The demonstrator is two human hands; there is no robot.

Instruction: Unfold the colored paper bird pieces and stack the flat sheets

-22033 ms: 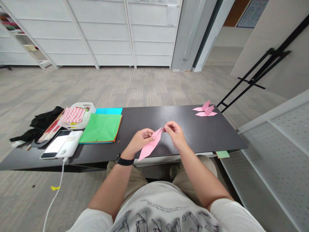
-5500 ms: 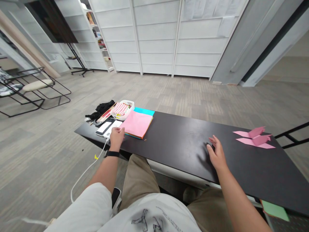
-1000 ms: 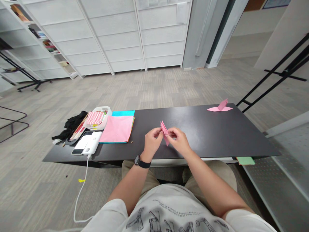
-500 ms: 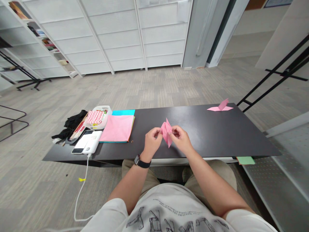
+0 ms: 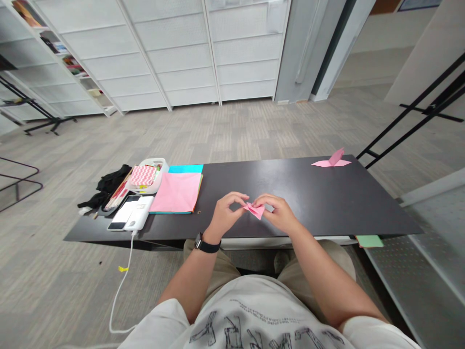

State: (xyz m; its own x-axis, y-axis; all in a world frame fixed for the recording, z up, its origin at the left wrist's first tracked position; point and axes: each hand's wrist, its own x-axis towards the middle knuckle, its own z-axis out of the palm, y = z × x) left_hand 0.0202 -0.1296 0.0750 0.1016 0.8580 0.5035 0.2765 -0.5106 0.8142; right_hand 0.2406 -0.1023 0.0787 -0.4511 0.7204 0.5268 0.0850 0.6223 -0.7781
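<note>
A small folded piece of pink origami paper (image 5: 256, 211) is held just above the dark table (image 5: 290, 186), between my two hands. My left hand (image 5: 228, 211) pinches its left end with thumb and fingers. From the other side, my right hand (image 5: 278, 212) grips the paper, its fingers curled over the top and covering part of the folds. A pink folded paper figure (image 5: 332, 160), with one part standing up, rests at the table's far right corner.
Left of my hands lies a stack of coloured paper (image 5: 178, 193), pink on top. Beyond it are a white basket (image 5: 163, 175), a phone (image 5: 122, 213), a white power bank (image 5: 140, 213) with a cable, and black cloth (image 5: 113, 179). Green paper (image 5: 369, 241) juts out below the table's right front.
The pink paper has been turned from upright to lying flatter, its point now toward me. My fingers have shifted over its top edge, and my left wrist has moved slightly left.
</note>
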